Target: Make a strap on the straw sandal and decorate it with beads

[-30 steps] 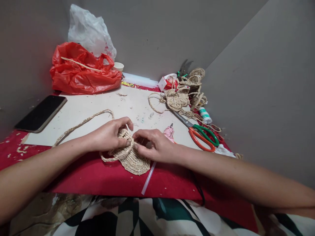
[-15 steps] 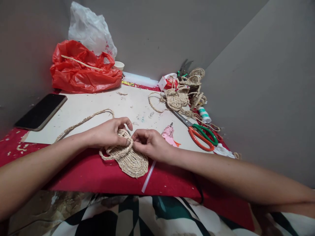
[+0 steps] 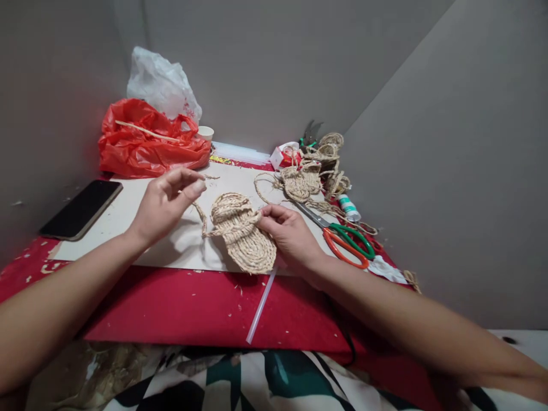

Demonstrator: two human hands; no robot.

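One hand [image 3: 164,201], the left, has lifted off the woven piece [image 3: 250,248].

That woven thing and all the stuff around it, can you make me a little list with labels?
Woven piece: pale, rounded, band across it
Cord: braided, from the piece's left side
Right hand: grip on the piece's edge
Left hand: raised; can't tell whether it touches the cord
Right side: scissors, one green handle, one orange
Back left: red bag, white bag behind it
Left: phone, dark screen
Front: translucent stick on red surface
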